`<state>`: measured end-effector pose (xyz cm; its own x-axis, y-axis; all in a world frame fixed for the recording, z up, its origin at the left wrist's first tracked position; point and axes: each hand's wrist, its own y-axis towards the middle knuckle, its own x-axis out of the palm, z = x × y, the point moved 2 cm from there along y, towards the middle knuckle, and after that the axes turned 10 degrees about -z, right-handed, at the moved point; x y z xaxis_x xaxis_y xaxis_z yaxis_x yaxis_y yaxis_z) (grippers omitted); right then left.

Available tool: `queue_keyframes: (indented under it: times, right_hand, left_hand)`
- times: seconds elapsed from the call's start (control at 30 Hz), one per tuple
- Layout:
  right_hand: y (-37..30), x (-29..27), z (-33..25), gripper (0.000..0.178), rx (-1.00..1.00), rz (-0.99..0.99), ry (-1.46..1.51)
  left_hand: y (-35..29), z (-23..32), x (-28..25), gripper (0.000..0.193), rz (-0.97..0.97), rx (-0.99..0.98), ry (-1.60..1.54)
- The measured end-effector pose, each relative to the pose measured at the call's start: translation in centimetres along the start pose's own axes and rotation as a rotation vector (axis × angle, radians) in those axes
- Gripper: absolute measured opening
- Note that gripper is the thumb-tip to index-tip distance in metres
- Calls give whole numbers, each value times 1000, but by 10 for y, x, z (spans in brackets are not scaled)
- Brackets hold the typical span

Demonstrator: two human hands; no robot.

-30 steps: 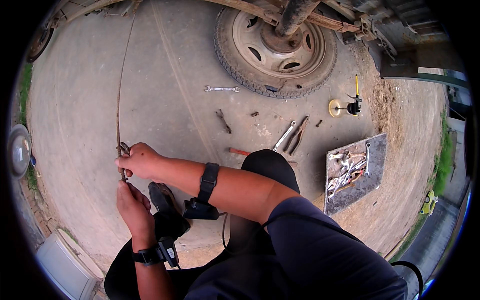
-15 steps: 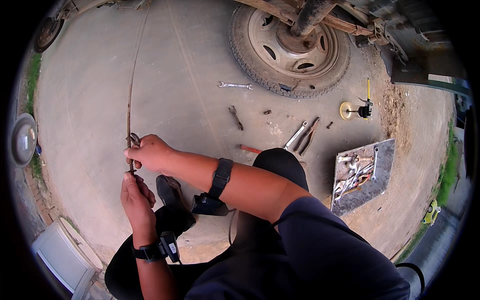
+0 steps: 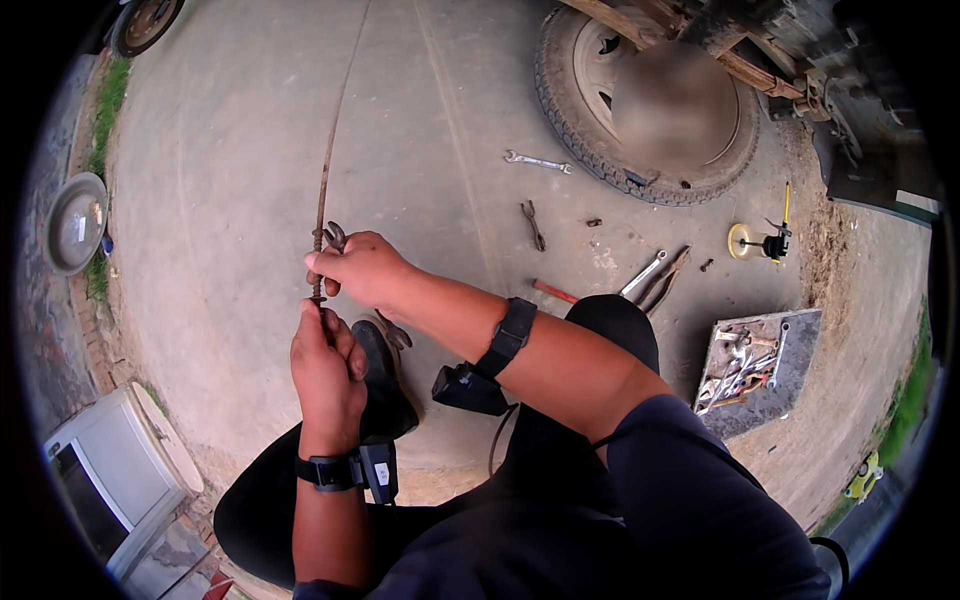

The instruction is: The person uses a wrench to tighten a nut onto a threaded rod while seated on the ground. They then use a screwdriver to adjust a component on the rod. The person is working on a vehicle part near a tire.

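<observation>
A long thin rusty rod (image 3: pixel 341 110) runs from my hands up to the far edge of the view, with a spring-like threaded part near its close end. My left hand (image 3: pixel 328 365) is closed on that near end, just below a small washer or nut (image 3: pixel 318 299). Right above it, my right hand (image 3: pixel 362 270) is closed, its thumb and fingertips at the threaded part. It grips a dark open-end wrench (image 3: pixel 335 236), whose jaw sticks out beside the rod; the handle is mostly hidden by the palm. My shoe (image 3: pixel 378 365) is just under the hands.
On the concrete lie a wrench (image 3: pixel 538 162), a dark forked tool (image 3: pixel 533 225), a combination wrench (image 3: pixel 643 273), pliers (image 3: pixel 668 281) and a red handle (image 3: pixel 554 291). A tool tray (image 3: pixel 778 400), an oil can (image 3: pixel 741 241) and a large wheel (image 3: pixel 566 110) are to the right; a metal basin (image 3: pixel 76 222) is left.
The whole scene has shifted right in the picture as my head turned. Both hands stay at the rod's near end, and the wrench remains in my right hand.
</observation>
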<state>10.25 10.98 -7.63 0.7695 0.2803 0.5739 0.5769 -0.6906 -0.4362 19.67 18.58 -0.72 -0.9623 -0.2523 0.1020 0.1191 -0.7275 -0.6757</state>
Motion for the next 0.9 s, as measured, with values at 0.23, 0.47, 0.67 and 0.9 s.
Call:
queue_keyframes:
  times: [0.23, 0.47, 0.67, 0.9]
  right_hand:
    - [-2, -2, -1, 32, -11, 11, -20]
    - [-4, -1, -4, 30, 6, -7, 4]
    - [-4, -4, -2, 30, 14, -11, -18]
    - [-5, -1, -5, 32, 27, -23, -9]
  left_hand:
    - [0, 2, -8, 39, -73, 81, 170]
    - [8, 1, -23, 38, 124, 592, 1209]
    - [7, -10, -12, 38, 15, 210, 352]
    - [1, -6, 2, 37, 24, 84, -8]
